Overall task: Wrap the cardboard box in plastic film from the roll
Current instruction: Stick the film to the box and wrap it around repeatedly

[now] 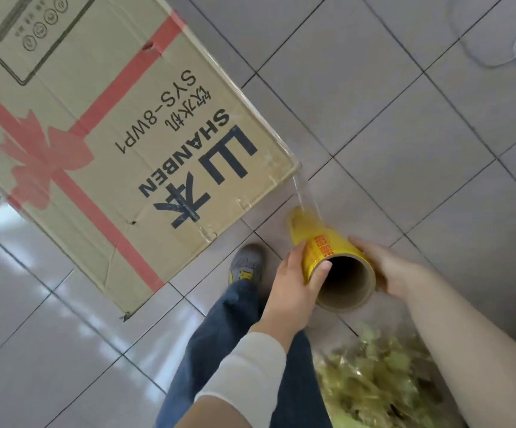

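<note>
Head view: cardboard box [121, 125] fills upper left of frame, on tiled floor [405, 134], printed face w/ red ribbon up. Yellow film roll [321, 242] is lower centre, just below-right of box's near corner, open core end toward camera. Left grip [293, 282] clamped round roll's left side, thumb at core rim. Right grip [386, 267] holds its right side, fingers curled behind. Clear film [307, 193] stretches from roll's far end up to that box corner. Shoe [247, 264] just left of roll; bag of dry leaves [374, 375] bottom right.
</note>
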Demonstrator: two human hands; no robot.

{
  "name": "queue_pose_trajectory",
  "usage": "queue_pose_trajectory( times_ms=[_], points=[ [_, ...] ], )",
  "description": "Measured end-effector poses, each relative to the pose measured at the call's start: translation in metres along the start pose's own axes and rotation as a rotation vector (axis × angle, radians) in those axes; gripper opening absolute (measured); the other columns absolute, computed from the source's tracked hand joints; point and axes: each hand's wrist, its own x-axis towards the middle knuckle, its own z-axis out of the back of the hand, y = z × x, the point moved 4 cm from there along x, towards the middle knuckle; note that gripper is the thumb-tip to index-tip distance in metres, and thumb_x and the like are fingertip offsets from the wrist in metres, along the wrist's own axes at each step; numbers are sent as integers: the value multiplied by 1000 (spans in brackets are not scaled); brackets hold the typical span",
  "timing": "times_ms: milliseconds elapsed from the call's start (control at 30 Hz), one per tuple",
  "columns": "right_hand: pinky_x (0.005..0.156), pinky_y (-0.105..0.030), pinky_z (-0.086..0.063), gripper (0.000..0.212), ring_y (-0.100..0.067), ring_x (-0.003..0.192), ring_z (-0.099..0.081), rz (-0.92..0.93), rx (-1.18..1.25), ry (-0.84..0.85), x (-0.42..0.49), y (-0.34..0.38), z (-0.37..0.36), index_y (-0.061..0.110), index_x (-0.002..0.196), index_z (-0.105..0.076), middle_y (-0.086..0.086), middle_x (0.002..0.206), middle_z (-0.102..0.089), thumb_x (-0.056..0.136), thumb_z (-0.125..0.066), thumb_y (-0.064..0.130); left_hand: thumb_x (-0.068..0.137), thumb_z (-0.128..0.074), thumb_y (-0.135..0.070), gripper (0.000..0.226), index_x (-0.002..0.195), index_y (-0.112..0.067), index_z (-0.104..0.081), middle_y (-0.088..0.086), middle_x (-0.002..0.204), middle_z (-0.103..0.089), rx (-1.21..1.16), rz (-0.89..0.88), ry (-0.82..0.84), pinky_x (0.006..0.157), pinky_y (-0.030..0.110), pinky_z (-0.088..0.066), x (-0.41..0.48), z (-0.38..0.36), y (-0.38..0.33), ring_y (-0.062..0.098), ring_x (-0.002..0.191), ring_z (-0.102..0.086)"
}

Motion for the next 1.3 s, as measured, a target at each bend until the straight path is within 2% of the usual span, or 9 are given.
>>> queue_pose_trajectory(
  times_ms=[200,300,467,700,833,933,1033,1167,1300],
  points=[
    [67,-36,-47,60,-28,74,-63,9,312,251,11,-22,-19,6,93,-65,-15,70,-71,89,-41,61,94,-39,-44,47,137,-26,-33,-1,114,-56,-95,47,-88,84,23,-37,-16,-9,12,14,105,-53],
    [67,-34,-51,56,-27,68,-69,76,272,280,13,-21,-30,10,106,-65,-15,75,-73,86,-51,61,89,-48,-49,49,126,-19,-39,0,106,-58,34,85,-52,77,25,-38,-29,-10,32,20,102,-57],
    [59,-30,-48,55,-26,71,-63,-22,138,314,14,-43,-56,6,91,-65,-13,70,-71,90,-46,58,71,-62,-63,96,145,-30,-12,-3,155,-19,132,48,144,113,39,-28,-29,22,48,16,140,-25],
    [74,-37,-54,57,-28,88,-65,-17,270,331,4,-65,-113,21,129,-55,-17,111,-67,90,-46,61,81,-60,-51,77,144,-24,-25,-1,146,-36,518,-163,365,98,16,-25,-24,62,37,14,131,-37],
    [75,-37,-53,51,-22,78,-66,-14,355,264,10,-80,-119,18,105,-60,-14,83,-70,91,-40,63,76,-58,-56,80,143,-24,-28,-2,144,-39,397,-159,339,106,24,-30,-31,82,53,13,130,-38],
    [94,-53,-50,68,-24,111,-62,30,452,238,14,-95,-135,20,139,-44,-28,122,-60,85,-53,61,71,-53,-64,83,142,-27,-32,-6,136,-46,278,-102,311,99,17,-38,-41,94,71,9,122,-45],
    [73,-37,-54,72,-27,90,-67,61,575,269,11,-102,-165,16,143,-40,-20,109,-65,87,-50,61,86,-55,-46,59,138,-25,-37,-8,125,-53,183,-29,226,81,2,-38,-56,106,91,6,115,-50],
    [62,-31,-53,57,-26,75,-68,88,526,318,15,-108,-195,20,140,-43,-17,98,-66,94,-44,53,83,-53,-50,64,138,-28,-29,-10,125,-50,294,40,260,86,14,-38,-69,122,110,8,115,-48],
    [84,-48,-55,62,-35,103,-64,59,338,332,17,-104,-215,36,146,-29,-17,127,-58,91,-42,60,59,-56,-78,85,132,-53,-20,-10,145,-34,457,-28,411,106,32,-33,-60,128,107,9,131,-36]
  ],
)
